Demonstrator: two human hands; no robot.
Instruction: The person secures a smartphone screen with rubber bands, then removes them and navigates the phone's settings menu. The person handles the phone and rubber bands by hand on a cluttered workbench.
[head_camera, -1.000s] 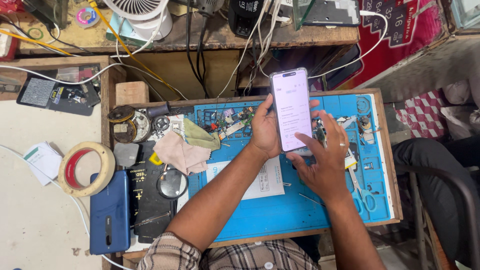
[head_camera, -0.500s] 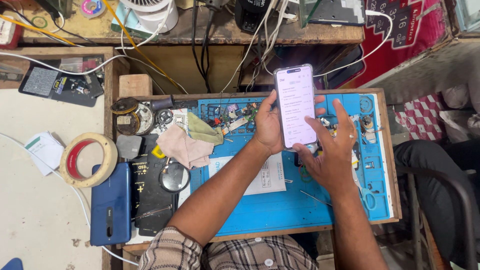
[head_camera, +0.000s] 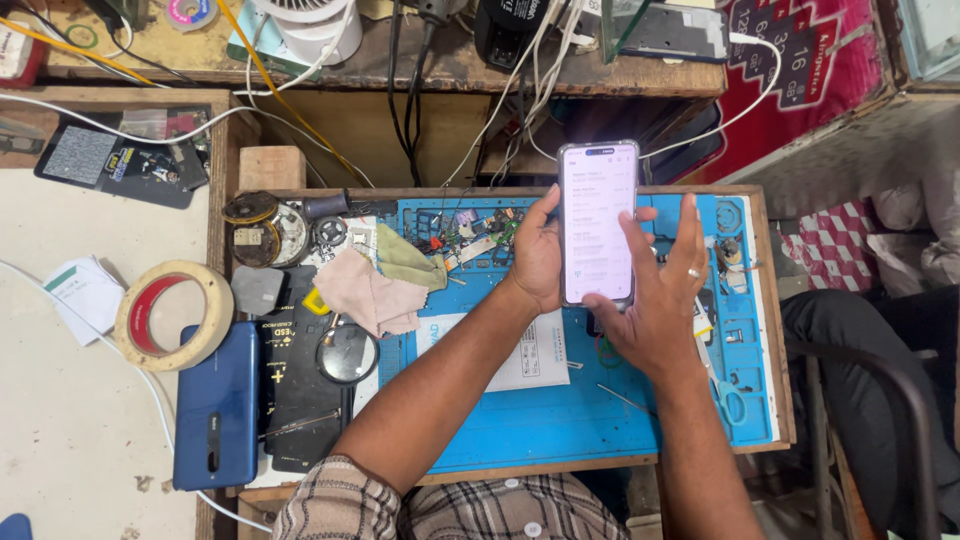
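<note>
My left hand (head_camera: 538, 255) holds a smartphone (head_camera: 597, 220) upright by its left edge, above the blue work mat (head_camera: 520, 420). The screen is lit with a white list page. My right hand (head_camera: 655, 300) is at the phone's right side and lower edge, with a finger lying across the screen; a ring shows on one finger. The phone hides part of the mat behind it. Small parts and tools lie on the mat under both hands.
Left of the mat lie a pink cloth (head_camera: 370, 295), a green cloth (head_camera: 408, 262), a round magnifier (head_camera: 347, 352), a black case (head_camera: 300, 400), a blue phone (head_camera: 215, 405) and a tape roll (head_camera: 172, 315). Cables and a white fan (head_camera: 310, 25) crowd the back shelf. A chair (head_camera: 860, 420) stands at right.
The view has shifted slightly. My right hand rose from the phone's bottom edge and a finger now lies across the screen. The left hand kept its hold.
</note>
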